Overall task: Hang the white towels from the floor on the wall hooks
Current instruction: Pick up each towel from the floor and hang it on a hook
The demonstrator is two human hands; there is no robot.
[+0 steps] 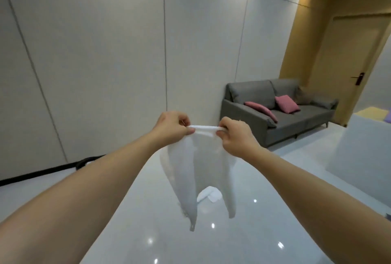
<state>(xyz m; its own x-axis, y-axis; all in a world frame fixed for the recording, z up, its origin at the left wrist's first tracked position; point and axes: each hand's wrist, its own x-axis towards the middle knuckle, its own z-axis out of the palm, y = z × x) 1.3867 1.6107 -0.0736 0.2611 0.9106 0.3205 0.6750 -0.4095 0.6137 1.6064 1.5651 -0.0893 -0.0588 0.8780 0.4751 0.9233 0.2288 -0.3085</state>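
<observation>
The person holds one white towel point(190, 170) up in front of the panelled wall point(95, 52), the left hand point(172, 125) and right hand point(234, 136) each pinching an end of its bunched top edge, which runs taut between them while the rest hangs free above the glossy floor point(148, 232). To do this step well, the pinched edge should probably stay stretched and level so it can be slipped over a hook; no hook is visible here, so one must first be found. Count: two hands, one towel held, and one more white towel point(209, 195) lying on the floor beneath it. A grey sofa point(296, 119) with two pink cushions stands beyond.
</observation>
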